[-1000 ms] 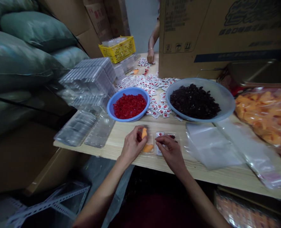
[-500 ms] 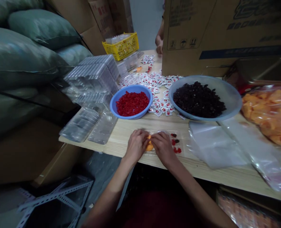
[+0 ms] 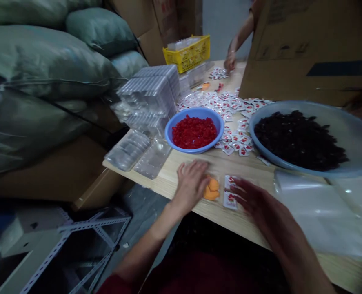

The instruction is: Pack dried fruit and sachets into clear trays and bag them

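Note:
Orange pieces (image 3: 212, 189) lie close together near the table's front edge, in what looks like a clear plastic tray. My left hand (image 3: 190, 185) is at their left side, fingers bent and apart; nothing shows in it. Just right of the pieces are small white packets with red prints (image 3: 230, 200). My right hand (image 3: 258, 204), smeared by motion, hovers over the packets' right side with its fingers stretched out and apart. It hides the right part of the tray, where red and dark pieces were seen.
A blue bowl of red pieces (image 3: 219, 136) and a larger bowl of dark pieces (image 3: 361, 126) stand behind my hands. Many packets (image 3: 220, 100) are scattered beyond. Stacked clear trays (image 3: 150, 90) stand left, plastic bags (image 3: 315, 200) right. Another person's hand (image 3: 230, 61) is at the far end.
My hands have moved apart from over the orange pieces, the right one going right. The orange pieces and the packets beside them now show more. The view has swung left.

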A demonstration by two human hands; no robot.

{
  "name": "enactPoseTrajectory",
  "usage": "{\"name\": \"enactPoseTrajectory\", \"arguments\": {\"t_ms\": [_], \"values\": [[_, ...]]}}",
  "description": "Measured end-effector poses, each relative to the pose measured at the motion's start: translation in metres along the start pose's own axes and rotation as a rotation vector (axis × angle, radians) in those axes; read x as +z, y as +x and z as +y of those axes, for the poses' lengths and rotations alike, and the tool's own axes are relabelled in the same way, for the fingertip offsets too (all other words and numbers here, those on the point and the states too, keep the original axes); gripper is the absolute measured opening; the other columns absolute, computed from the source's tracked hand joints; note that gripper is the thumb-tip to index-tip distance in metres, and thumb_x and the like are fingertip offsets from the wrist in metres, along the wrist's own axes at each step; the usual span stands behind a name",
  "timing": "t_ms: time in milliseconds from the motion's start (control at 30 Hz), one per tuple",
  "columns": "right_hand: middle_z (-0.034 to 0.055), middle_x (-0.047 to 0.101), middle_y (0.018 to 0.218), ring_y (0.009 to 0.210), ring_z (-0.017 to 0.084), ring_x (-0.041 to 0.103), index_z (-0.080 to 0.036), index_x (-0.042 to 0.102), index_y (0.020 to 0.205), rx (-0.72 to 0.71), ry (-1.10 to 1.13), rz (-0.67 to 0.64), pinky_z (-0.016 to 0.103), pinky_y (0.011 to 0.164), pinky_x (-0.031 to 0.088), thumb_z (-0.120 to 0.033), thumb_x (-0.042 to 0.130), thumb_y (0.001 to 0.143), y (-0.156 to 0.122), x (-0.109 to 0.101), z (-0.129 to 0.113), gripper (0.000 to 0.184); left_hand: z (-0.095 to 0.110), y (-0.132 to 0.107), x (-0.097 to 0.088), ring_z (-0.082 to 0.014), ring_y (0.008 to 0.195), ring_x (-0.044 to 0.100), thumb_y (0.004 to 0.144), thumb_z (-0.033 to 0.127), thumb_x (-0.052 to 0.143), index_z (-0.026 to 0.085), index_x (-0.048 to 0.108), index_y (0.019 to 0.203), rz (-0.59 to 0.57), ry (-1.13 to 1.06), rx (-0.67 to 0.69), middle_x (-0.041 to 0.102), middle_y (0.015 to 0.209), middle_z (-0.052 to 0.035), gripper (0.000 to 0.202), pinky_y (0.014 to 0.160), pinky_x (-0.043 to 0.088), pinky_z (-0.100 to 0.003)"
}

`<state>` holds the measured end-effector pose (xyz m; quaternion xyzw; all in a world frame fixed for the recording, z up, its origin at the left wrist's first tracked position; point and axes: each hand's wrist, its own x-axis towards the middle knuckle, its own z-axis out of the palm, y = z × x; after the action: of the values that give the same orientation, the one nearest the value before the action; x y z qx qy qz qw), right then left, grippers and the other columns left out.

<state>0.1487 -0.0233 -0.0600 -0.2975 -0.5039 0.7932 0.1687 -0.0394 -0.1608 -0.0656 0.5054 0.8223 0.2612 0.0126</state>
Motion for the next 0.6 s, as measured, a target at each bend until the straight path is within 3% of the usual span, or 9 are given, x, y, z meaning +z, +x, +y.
{"name": "enactPoseTrajectory", "arguments": {"t_ms": [100, 167, 267, 400, 600], "values": [[0.0036, 0.061, 0.136, 0.133, 0.032, 0.050, -0.037, 0.070, 0.121, -0.254, -0.492, 0.126, 0.054, 0.112, 0.040, -0.053, 0.058, 0.090, -0.014, -0.020, 0.013, 0.037, -0.064, -0.003, -0.036, -0.0224, 0.103, 0.063, 0.097, 0.032, 0.049, 0.019, 0.060, 0.119, 0.161, -0.001, -0.247, 0.068, 0.114, -0.0101, 0.028, 0.095, 0.046, -0.039], [0.0041, 0.063, 0.133, 0.131, 0.032, 0.052, -0.036, 0.071, 0.117, -0.447, -0.703, 0.135, 0.058, 0.112, 0.039, -0.046, 0.062, 0.089, -0.019, -0.026, 0.030, 0.032, -0.104, -0.002, -0.054, -0.0213, 0.087, 0.063, 0.091, 0.032, 0.055, 0.018, 0.065, 0.104, 0.149, 0.024, -0.410, 0.068, 0.097, -0.0082, 0.022, 0.084, 0.048, -0.035], [0.0061, 0.064, 0.130, 0.127, 0.032, 0.054, -0.032, 0.071, 0.117, -0.599, -0.820, 0.082, 0.060, 0.110, 0.039, -0.035, 0.062, 0.091, -0.024, -0.025, 0.054, 0.028, -0.148, 0.005, -0.062, -0.0189, 0.073, 0.058, 0.079, 0.032, 0.065, 0.017, 0.067, 0.087, 0.074, -0.032, -0.574, 0.066, 0.078, -0.0035, 0.018, 0.074, 0.046, -0.031], [0.0075, 0.061, 0.132, 0.127, 0.029, 0.054, -0.029, 0.068, 0.121, -0.587, -0.799, 0.103, 0.056, 0.111, 0.040, -0.029, 0.059, 0.094, -0.033, -0.020, 0.062, 0.028, -0.173, 0.014, -0.052, -0.0161, 0.065, 0.055, 0.073, 0.034, 0.066, 0.016, 0.066, 0.074, 0.051, -0.122, -0.615, 0.062, 0.064, 0.0001, 0.018, 0.063, 0.043, -0.026], [0.0064, 0.063, 0.130, 0.123, 0.027, 0.057, -0.028, 0.070, 0.116, -0.551, -0.726, 0.142, 0.053, 0.111, 0.042, -0.032, 0.060, 0.093, -0.040, -0.027, 0.054, 0.025, -0.181, 0.011, -0.044, -0.0136, 0.060, 0.049, 0.073, 0.037, 0.062, 0.015, 0.066, 0.069, 0.075, -0.182, -0.632, 0.058, 0.059, 0.0006, 0.023, 0.057, 0.038, -0.024]]}}
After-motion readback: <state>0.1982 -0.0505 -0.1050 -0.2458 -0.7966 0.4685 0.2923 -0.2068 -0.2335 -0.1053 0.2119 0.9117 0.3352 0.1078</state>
